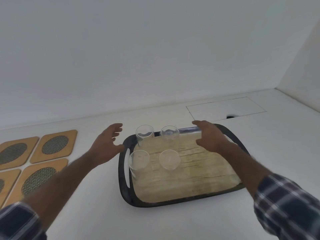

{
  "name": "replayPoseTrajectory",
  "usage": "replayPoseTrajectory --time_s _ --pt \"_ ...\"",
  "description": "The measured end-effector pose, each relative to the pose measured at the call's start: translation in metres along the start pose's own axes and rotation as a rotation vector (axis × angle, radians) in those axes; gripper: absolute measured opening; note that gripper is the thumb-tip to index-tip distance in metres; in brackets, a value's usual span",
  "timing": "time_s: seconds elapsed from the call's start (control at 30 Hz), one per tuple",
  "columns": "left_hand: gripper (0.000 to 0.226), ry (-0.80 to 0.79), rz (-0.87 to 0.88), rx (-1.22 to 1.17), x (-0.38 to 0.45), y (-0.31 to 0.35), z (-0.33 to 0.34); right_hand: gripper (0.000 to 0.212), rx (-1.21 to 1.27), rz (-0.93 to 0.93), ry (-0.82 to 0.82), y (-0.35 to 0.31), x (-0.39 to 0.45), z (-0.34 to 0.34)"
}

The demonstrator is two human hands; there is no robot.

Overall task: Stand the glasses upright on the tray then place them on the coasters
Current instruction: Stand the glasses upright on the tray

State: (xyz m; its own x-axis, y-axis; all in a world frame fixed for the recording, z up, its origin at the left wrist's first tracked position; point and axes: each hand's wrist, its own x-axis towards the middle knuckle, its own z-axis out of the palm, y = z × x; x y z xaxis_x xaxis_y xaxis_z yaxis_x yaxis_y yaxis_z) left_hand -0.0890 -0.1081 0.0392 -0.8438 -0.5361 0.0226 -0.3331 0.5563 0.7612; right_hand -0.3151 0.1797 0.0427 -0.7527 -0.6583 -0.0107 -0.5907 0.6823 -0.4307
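A dark-rimmed tray with a pale wood-grain floor lies on the white counter. Several clear glasses stand on its left half: back left, back right, front left, front right. I cannot tell which way up they stand. My left hand hovers open just left of the tray, near the back left glass. My right hand is spread open above the tray's back right part, holding nothing. Wooden coasters with mesh ovals, such as the nearest one, lie at the left.
The coasters form a block at the counter's left edge, another one closest to the tray. A white wall rises behind. A rectangular flush panel with a small dark notch sits in the counter behind the tray. A side wall stands at the right.
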Motion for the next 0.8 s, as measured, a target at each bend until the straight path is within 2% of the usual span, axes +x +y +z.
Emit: replayPoseTrajectory --time_s 0.13,0.23,0.33,0.5,0.57,0.67,0.73,0.8 --pt "0.062 0.094 0.050 -0.022 -0.012 0.016 0.000 0.080 -0.324 -0.109 -0.087 -0.015 0.029 0.019" --pt "0.052 0.153 0.100 -0.013 -0.020 0.027 0.003 0.082 -0.434 -0.102 -0.122 -0.023 0.044 0.033" --pt "0.044 0.136 0.144 0.053 -0.028 0.040 0.010 0.074 -0.526 -0.088 -0.095 -0.024 0.051 0.045" --pt "0.054 0.103 0.223 0.253 -0.037 0.052 0.027 0.062 -0.609 -0.098 -0.040 -0.021 0.052 0.049" --pt "0.060 0.087 0.225 0.301 -0.041 0.053 0.032 0.058 -0.590 -0.092 -0.023 -0.019 0.049 0.048" --pt "0.066 0.043 0.224 0.342 -0.049 0.050 0.035 0.059 -0.473 -0.043 0.107 -0.015 0.044 0.040" --pt "0.067 0.022 0.210 0.369 -0.052 0.048 0.036 0.064 -0.292 0.006 0.240 -0.013 0.039 0.032" --pt "0.068 0.010 0.179 0.377 -0.053 0.045 0.037 0.069 0.011 0.078 0.353 -0.013 0.032 0.024"
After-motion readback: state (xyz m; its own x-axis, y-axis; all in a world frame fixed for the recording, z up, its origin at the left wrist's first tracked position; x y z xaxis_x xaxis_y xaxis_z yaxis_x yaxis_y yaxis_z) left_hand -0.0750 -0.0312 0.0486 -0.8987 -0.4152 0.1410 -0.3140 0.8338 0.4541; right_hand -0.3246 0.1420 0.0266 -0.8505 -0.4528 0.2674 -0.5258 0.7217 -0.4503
